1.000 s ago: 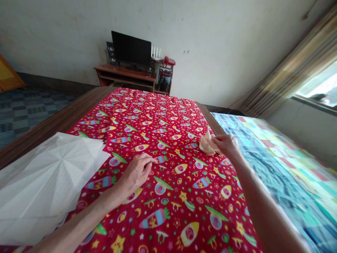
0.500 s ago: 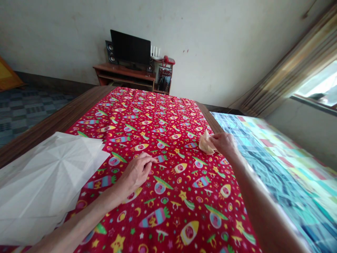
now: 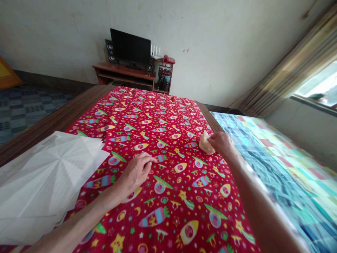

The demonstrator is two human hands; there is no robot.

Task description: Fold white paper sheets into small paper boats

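right hand (image 3: 221, 142): fingers drawn together at the right side of a small cream crumpled piece, thin, maybe paper or cloth (image 3: 204, 144); fingertips touch or overlap it, can't tell from here if they grip. cream piece sits on a red fabric sheet printed with rockets and stars (image 3: 168, 131), near that sheet's right edge. left hand (image 3: 137, 170): loosely curled, narrow gap between thumb and index finger, nothing seen in it, over the middle of the red sheet, well apart from the cream piece. large white sheets with radiating creases (image 3: 56, 165) lie overlapped at left, beside the left forearm. teal-and-white checkered fabric (image 3: 273, 154) past the right arm. black flat monitor (image 3: 131, 47) on a brown wooden desk (image 3: 123, 71) by the far wall.
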